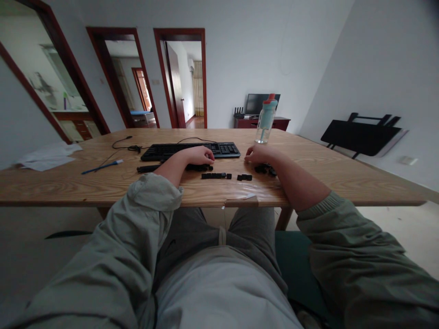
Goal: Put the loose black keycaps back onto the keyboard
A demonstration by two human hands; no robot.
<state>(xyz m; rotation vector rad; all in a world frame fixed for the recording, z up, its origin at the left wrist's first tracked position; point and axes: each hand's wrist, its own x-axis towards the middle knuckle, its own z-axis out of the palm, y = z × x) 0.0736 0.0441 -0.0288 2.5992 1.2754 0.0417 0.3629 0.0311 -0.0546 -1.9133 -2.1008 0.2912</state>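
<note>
A black keyboard (192,150) lies across the wooden table, part of it hidden behind my left forearm. My left hand (200,156) is curled at the keyboard's near edge, just above a row of loose black keycaps (199,167). What its bent fingers hold, if anything, is hidden. To the right of the keyboard, my right hand (259,154) is closed with fingertips together, pointing down; anything in them is too small to make out. A small heap of black keycaps (264,169) lies beneath its wrist. Another line of keycaps (215,176) sits nearer the table edge, with a few more pieces (244,177) beside it.
A clear bottle (266,121) with a red and teal top stands behind my right hand. At the left lie a blue brush-like stick (102,167), a coiled cable (132,147) and white paper (50,156). Brown tape (242,201) covers part of the front edge.
</note>
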